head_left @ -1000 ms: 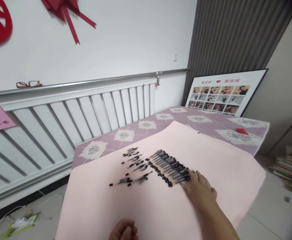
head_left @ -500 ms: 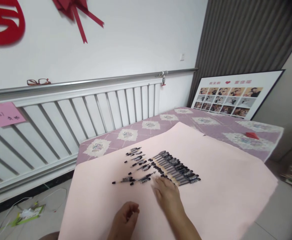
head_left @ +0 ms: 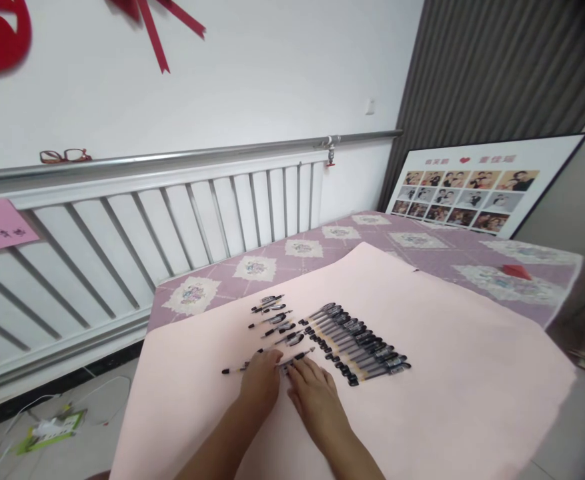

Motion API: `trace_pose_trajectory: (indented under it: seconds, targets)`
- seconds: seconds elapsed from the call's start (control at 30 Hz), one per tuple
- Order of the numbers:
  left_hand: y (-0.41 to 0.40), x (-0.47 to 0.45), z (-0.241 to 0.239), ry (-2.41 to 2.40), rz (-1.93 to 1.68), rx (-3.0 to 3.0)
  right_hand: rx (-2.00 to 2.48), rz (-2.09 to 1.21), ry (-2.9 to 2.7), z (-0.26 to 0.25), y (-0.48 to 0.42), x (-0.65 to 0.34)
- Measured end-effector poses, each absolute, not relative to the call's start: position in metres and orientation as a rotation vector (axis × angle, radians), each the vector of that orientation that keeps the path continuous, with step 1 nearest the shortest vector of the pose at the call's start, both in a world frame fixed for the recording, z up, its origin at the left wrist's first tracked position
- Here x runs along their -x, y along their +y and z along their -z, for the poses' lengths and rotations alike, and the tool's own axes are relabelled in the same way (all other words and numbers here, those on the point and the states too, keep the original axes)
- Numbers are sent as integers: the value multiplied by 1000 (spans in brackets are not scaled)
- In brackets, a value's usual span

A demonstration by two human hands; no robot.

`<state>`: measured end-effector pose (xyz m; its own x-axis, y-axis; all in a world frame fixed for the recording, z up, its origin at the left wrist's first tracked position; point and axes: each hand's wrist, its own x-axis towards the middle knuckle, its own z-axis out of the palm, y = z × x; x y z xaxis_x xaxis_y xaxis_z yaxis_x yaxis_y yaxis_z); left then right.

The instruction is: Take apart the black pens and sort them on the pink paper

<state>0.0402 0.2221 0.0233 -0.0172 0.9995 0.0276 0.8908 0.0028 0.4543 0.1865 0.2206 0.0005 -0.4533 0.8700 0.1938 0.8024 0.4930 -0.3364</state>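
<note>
Many black-and-clear gel pens lie on a pink sheet (head_left: 187, 413). On the right, a slanting row of pens (head_left: 357, 340) lies side by side. To its left is a looser group of pens (head_left: 278, 319), pointing several ways. At the near end of that group, my left hand (head_left: 261, 381) has its fingers closed at the left part of a pen (head_left: 299, 357). My right hand (head_left: 317, 393) has its bent fingertips on the same pen, just right of the left hand. The left hand partly covers another pen (head_left: 229, 371) beside it.
A purple patterned cloth (head_left: 212, 270) covers the table under the sheet, with a red paper piece (head_left: 516, 271) at right. Behind the table stand a white radiator (head_left: 182, 227) with a pipe (head_left: 192, 157) above it, and a photo board (head_left: 465, 187).
My right hand has moved left from the near end of the pen row to the loose pens. My left hand has moved forward from the bare sheet onto a pen. The view has shifted slightly.
</note>
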Motion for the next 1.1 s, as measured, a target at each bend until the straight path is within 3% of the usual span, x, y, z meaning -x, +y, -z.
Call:
trace_pose_trajectory:
  seconds: [0.37,0.57,0.73,1.1]
  targets:
    - [246,-55,-27,1983,-230,-2148,1459,-200,-2434,-7,221,-181]
    - [251,-62,-25,1992,-147,-2187,1408,-353,-2331,1,228,-197]
    - [252,-64,-22,2002,-128,-2205,1624,-382,-2045,0,244,-212]
    - [255,-65,-20,1987,-88,-2214,1916,-461,-2147,-5,262,-208]
